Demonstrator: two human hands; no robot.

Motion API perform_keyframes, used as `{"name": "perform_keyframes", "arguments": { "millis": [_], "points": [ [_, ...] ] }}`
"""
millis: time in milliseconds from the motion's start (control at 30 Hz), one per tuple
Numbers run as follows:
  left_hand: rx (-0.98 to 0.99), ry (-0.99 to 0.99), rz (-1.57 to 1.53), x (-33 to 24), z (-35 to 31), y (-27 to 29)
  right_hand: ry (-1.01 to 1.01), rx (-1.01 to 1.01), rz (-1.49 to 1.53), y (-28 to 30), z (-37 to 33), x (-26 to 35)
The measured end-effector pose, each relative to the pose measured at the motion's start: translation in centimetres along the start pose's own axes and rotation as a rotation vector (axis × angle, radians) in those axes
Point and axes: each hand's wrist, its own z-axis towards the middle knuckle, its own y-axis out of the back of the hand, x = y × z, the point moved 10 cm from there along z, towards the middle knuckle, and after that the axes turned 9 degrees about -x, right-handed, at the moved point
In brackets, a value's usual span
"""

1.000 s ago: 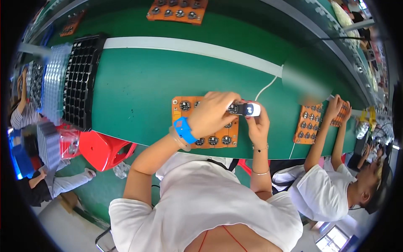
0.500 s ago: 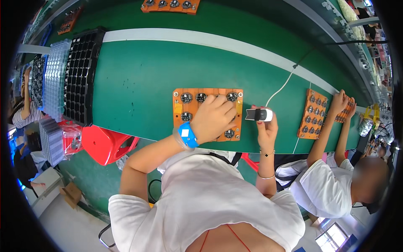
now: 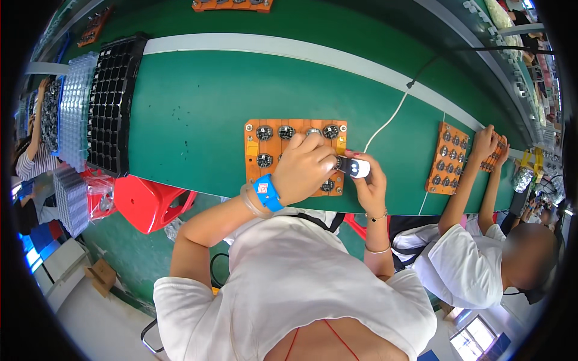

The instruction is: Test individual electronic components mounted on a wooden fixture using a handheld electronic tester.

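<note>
An orange fixture board (image 3: 251, 175) lies on the green bench in front of me, with several round black parts (image 3: 264, 133) set in it. My left hand (image 3: 304, 168), below a blue wristband, covers the middle of the board; its fingers are bent together, and what they grip is hidden. In my right hand (image 3: 372, 188) is a small white-and-black handheld device (image 3: 359, 168) on a white cable. The device's dark end meets the left fingertips over the board's right part. Whether it touches a round part cannot be seen.
Black trays (image 3: 111, 105) and clear trays (image 3: 77, 111) stand at the left bench end. A red stool (image 3: 144, 201) is below them. The cable (image 3: 388, 123) runs toward the far rail. At right, a co-worker's hands (image 3: 484, 144) work by another filled orange board (image 3: 447, 159).
My right hand has brought the device leftward, from beside the board to the left fingertips. My left hand stays over the board, shifted slightly. The view has moved a little.
</note>
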Motion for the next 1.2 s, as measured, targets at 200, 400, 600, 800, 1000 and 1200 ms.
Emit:
{"name": "perform_keyframes", "arguments": {
  "millis": [200,400,600,800,1000,1200],
  "points": [
    [-0.021,-0.041,0.098,-0.1,-0.8,-0.5,-0.075,-0.301,0.091,3.9,-1.0,-1.9],
    [-0.174,-0.032,0.310,0.9,-3.4,2.2,0.092,-0.180,0.020,4.6,0.6,-1.0],
    [-0.250,-0.032,0.311,0.9,-4.5,2.4,0.041,-0.107,-0.075,4.2,2.4,-2.7],
    [-0.144,0.103,0.022,1.9,-4.0,1.5,0.064,0.018,-0.195,2.4,2.6,-2.6],
    [-0.180,0.102,-0.114,0.4,-2.7,3.0,0.070,0.122,-0.068,-1.1,1.4,-0.2],
    [-0.139,0.013,-0.008,0.1,-2.6,4.1,-0.030,0.074,-0.001,-2.7,0.4,1.0]
  ]
}}
